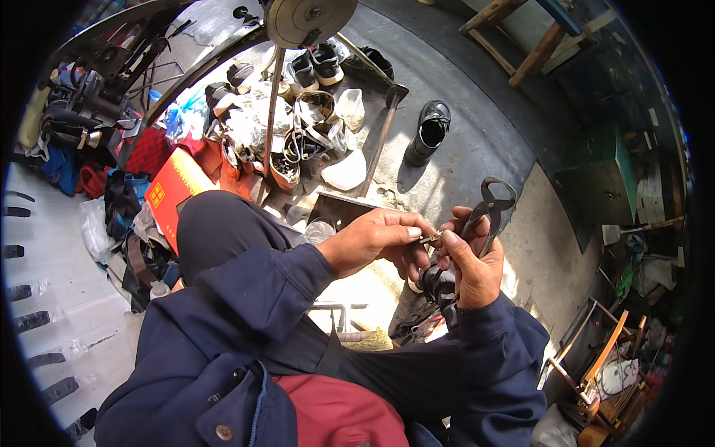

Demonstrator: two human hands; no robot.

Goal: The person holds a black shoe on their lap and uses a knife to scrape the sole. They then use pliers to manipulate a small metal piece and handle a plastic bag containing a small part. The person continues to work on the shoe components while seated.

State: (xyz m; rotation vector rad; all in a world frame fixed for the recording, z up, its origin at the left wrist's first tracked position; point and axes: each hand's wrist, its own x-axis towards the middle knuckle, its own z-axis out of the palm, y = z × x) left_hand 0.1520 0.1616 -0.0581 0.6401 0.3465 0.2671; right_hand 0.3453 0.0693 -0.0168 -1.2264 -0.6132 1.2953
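In front of my lap both hands meet at a small metal piece [429, 239], too small to name. My left hand [365, 240] has it pinched between thumb and fingers. With thumb and fingertips, my right hand [477, 272] touches the other end. A pair of dark metal pincers [494, 205] is also held in that right hand, its rounded jaws pointing up and away from me. Below the hands, partly covered by them, is a dark object [438, 287] whose kind I cannot make out.
Beyond my knee, shoes and plastic bags [298, 127] lie heaped under a metal stand with a round wheel [311, 21]. A single black shoe [429, 132] stands on the floor. Machinery [93, 104] and a red bag or box [177, 192] are left; a green box [598, 179] is right.
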